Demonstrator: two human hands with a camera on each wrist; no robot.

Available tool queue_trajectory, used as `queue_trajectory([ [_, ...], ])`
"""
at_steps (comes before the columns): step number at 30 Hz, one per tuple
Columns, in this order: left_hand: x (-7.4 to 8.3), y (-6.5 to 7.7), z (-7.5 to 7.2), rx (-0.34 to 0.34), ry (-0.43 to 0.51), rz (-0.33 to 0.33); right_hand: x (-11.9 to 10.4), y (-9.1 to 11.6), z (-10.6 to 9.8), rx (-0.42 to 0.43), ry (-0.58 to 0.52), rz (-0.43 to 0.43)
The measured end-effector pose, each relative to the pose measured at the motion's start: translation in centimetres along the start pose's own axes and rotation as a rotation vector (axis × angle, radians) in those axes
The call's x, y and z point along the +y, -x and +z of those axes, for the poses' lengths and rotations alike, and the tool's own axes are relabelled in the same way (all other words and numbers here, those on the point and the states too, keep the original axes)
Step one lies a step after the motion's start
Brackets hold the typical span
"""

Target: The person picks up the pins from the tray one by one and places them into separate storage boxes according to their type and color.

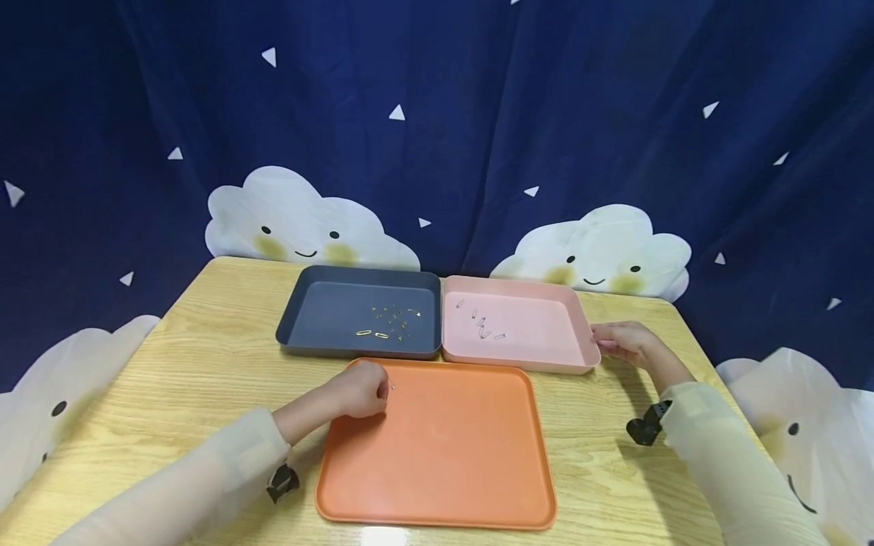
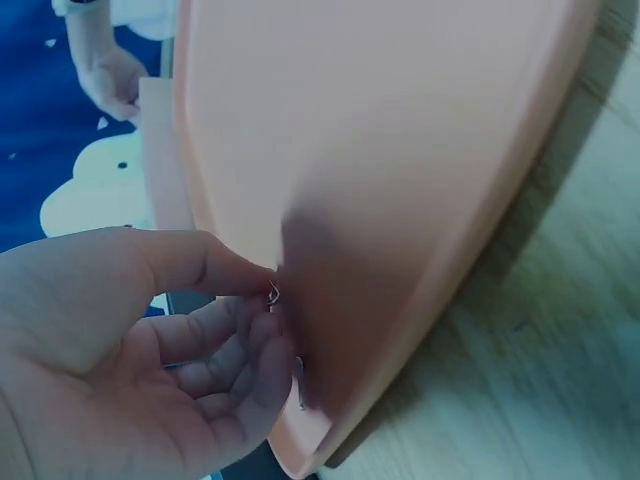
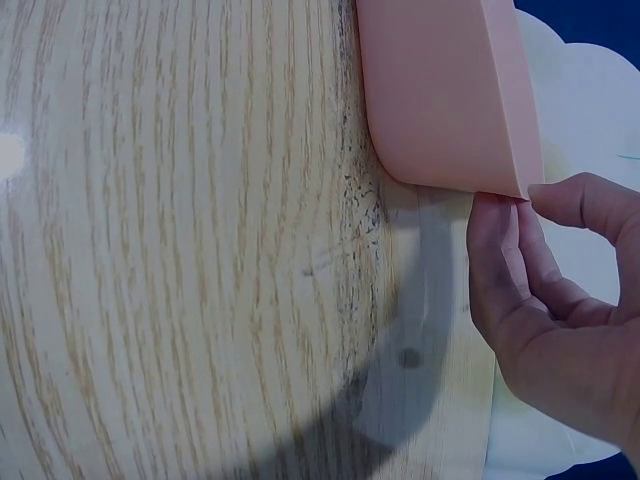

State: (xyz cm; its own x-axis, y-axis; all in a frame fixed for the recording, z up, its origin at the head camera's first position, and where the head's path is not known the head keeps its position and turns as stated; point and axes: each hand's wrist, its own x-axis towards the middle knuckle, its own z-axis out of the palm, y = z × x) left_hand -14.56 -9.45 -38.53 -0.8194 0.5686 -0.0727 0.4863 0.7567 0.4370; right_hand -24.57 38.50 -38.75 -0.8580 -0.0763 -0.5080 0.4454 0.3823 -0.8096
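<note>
My left hand (image 1: pixel 359 389) is over the top left corner of the orange tray (image 1: pixel 444 455). In the left wrist view its thumb and fingertips pinch a small silver piece with a looped end (image 2: pixel 272 293), seemingly a safety pin, mostly hidden by the fingers. Just beneath those fingers another thin silver piece (image 2: pixel 301 385) shows against the tray. At the right side of the pink tray (image 1: pixel 522 362), my right hand (image 1: pixel 624 341) grips the rim, thumb on the edge and fingers against the outer wall. Several silver safety pins (image 1: pixel 482 326) lie inside that tray.
A dark blue tray (image 1: pixel 290 318) adjoins the pink one on its left. It holds several tiny gold pieces (image 1: pixel 392 312) and two gold safety pins (image 1: pixel 381 335). Under everything is a wooden table (image 1: pixel 205 356), with a dark blue curtain (image 1: pixel 437 136) behind.
</note>
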Motion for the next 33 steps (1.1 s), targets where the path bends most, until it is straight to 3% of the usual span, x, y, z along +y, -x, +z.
queue_trajectory([
  [4,-0.2,0.0,-0.3,0.016,0.095,0.000,0.1,0.0,0.0,-0.004,0.000,0.000],
  [9,-0.2,-0.1,-0.8,-0.060,0.268,-0.076,0.0,0.1,0.0,0.000,0.026,0.000],
  [14,-0.1,-0.2,-0.6,-0.136,0.510,-0.162,-0.2,0.3,0.1,0.005,0.023,0.012],
  [21,-0.3,-0.7,-0.2,-0.171,0.777,-0.255,-0.2,0.2,0.1,0.004,0.002,0.011],
  [27,-0.6,-1.1,0.2,-0.186,0.925,-0.310,-0.1,0.1,0.1,-0.009,-0.014,-0.004],
  [33,-0.3,-1.6,0.2,-0.185,0.982,-0.337,0.1,-0.1,0.0,-0.002,0.017,-0.003],
])
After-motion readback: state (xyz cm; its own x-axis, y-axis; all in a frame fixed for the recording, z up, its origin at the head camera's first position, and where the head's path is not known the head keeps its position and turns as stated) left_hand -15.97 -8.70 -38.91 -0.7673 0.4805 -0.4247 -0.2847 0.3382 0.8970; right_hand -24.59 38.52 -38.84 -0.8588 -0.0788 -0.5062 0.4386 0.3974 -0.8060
